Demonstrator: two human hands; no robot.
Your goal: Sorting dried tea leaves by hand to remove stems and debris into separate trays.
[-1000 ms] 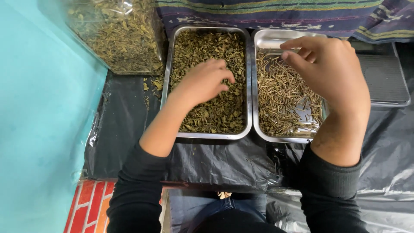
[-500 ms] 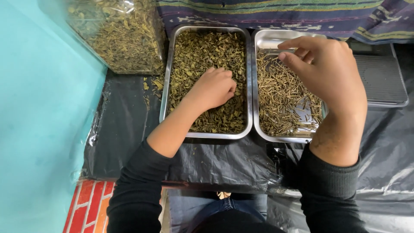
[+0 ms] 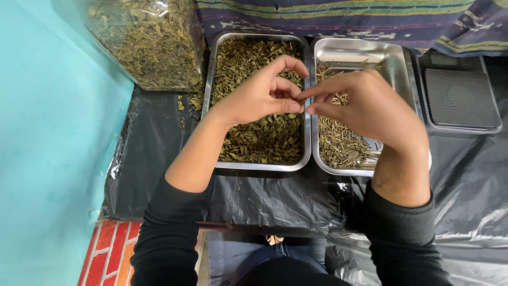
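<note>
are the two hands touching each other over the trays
Touching. The head view shows the left hand and right hand meeting fingertip to fingertip above the seam between the leaf tray and the stem tray, with no visible gap.

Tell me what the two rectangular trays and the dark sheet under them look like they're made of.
Left tray and right tray: probably stainless steel, silvery with bright reflections. Black sheet: apparently thin plastic film, glossy and crinkled.
</note>
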